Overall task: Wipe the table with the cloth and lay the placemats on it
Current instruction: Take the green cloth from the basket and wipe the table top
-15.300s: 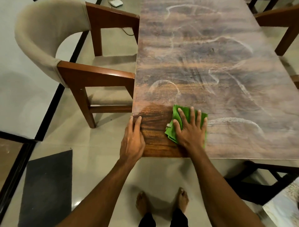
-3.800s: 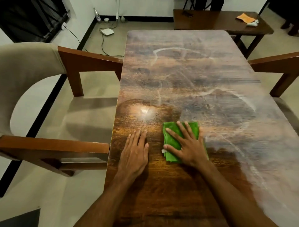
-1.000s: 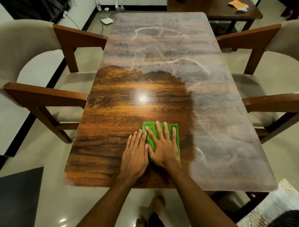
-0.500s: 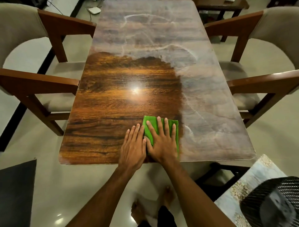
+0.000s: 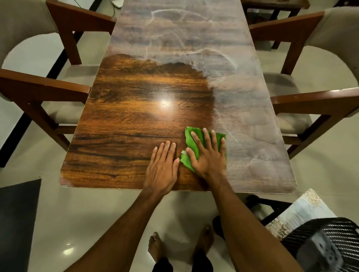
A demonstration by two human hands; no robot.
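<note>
Nearest me, my left hand [image 5: 162, 169] lies flat on the table [image 5: 120, 136], fingers together. Just right, my right hand [image 5: 208, 155] presses the green cloth [image 5: 191, 139], fingers spread. Unwiped, the haze [image 5: 252, 126] lies right of the cloth, running lengthwise away.

Tables: 2. The main table [image 5: 126, 155] w/ wood-grain top, plus a 2nd, darker table [image 5: 272, 3] cut off at the far edge.
Chairs: 2 w/ arms, left chair [image 5: 38, 81] & right chair [image 5: 310, 97], one per long side. A black frame [image 5: 272, 205] by the near right corner may be a 3rd seat, can't tell.
Cloth: 1, green cloth [image 5: 191, 143].
Hands: 2, left hand [image 5: 162, 167] & right hand [image 5: 208, 155].
Bare feet: 2, left foot [image 5: 155, 246] & right foot [image 5: 206, 240].
Floor mat: 1, dark floor mat [image 5: 17, 223].
Patterned flat piece [image 5: 299, 213]: 1 showing, lower right.
Black woven item [image 5: 334, 244]: 1, just beside it.
White device [image 5: 117, 2] on the floor, far end: 1.
</note>
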